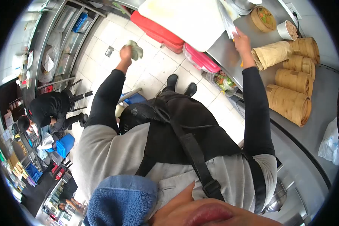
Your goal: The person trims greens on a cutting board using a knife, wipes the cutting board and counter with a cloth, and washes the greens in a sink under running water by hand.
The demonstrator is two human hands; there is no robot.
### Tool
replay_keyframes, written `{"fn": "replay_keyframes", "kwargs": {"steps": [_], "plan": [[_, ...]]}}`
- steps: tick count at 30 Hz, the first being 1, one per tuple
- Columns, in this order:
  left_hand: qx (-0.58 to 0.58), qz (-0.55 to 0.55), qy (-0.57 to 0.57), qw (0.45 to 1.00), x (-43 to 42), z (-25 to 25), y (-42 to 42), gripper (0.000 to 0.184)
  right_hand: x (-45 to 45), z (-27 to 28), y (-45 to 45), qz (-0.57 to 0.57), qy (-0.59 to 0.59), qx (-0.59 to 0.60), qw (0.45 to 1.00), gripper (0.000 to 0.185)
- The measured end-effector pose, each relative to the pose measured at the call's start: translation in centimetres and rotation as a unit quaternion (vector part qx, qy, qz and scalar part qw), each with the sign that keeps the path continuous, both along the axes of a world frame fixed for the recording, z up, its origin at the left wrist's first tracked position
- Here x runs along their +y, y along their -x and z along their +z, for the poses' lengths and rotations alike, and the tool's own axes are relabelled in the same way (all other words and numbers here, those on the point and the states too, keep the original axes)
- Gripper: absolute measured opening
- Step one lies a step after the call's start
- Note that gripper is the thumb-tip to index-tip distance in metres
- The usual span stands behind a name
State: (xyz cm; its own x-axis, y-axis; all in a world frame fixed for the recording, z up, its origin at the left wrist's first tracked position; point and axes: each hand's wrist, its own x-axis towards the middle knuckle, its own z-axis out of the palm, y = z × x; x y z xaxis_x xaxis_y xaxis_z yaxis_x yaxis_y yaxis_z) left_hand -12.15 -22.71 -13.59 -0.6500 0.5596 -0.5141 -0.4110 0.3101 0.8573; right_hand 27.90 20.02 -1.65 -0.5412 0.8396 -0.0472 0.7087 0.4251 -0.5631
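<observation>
The right hand (242, 46) has its fingers clamped on a knife (228, 22) beside the white board (188, 22); the left hand (125, 54) clutches a cloth (135, 50).

Round my left hand (126, 54) there is room to move over the tiled floor (150, 67); across from it, the red container (154, 32) and pink container (203, 60) stand in the way along the white board (192, 22); a bare strip of surface (228, 52) runs between that board and my right hand (242, 44); outward, the paper bag (271, 54) blocks me, with bamboo steamers (290, 103) beyond; forward, a gap leads toward the open steamer (263, 19) and white tub (287, 30).
</observation>
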Motion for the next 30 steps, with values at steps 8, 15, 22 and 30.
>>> {"fn": "replay_keyframes", "kwargs": {"steps": [8, 15, 22, 30], "plan": [[-0.391, 0.168, -0.295, 0.856, 15.7, 11.3, -17.0, 0.039, -8.6, 3.6, 0.7, 0.107, 0.028, 0.004, 0.994, 0.039], [-0.375, 0.238, -0.245, 0.862, 16.4, 13.4, -17.7, 0.042, -11.2, 4.1, 0.8, 0.126, 0.004, 0.01, 0.992, 0.037], [-0.392, 0.258, -0.22, 0.855, 16.2, 17.2, -17.7, 0.041, -11.2, 4.5, 2.6, 0.2, -0.052, -0.01, 0.978, 0.037], [-0.345, 0.285, -0.297, 0.843, 16.9, 10.1, -13.7, 0.042, -9.0, 4.3, 3.7, 0.115, -0.045, -0.005, 0.992, 0.038]]}}
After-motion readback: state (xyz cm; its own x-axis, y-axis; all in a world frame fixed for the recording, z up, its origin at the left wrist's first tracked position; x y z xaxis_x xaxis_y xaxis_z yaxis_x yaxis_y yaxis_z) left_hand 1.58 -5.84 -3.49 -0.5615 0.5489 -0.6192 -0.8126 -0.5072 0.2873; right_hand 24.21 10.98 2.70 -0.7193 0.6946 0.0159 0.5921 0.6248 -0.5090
